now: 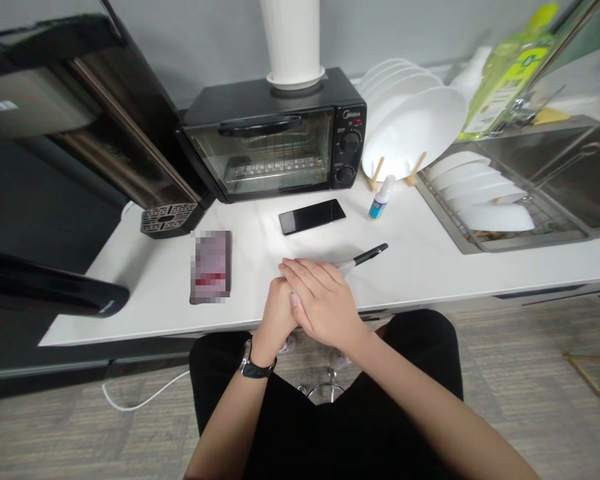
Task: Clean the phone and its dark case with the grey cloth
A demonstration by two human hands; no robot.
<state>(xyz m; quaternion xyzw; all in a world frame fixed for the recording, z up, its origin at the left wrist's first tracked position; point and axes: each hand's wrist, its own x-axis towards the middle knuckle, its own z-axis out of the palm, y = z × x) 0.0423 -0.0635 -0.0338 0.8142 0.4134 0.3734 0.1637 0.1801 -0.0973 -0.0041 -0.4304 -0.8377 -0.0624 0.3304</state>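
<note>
My right hand lies over my left hand at the counter's front edge. Its fingers are stretched out together across the left hand, and its thumb rests against it. My left hand looks curled into a fist; its fingers are mostly covered, so anything inside is hidden. Just beyond the hands lies a slim tool with a black handle and a greyish part that runs behind the right hand; its kind is unclear. Past it are a black smartphone and a small spray bottle with a blue label.
A flat, pixelated item lies to the left. Behind stand a coffee machine, a toaster oven and white plates in a wooden rack. On the right is a sink with white dishes and a green soap bottle.
</note>
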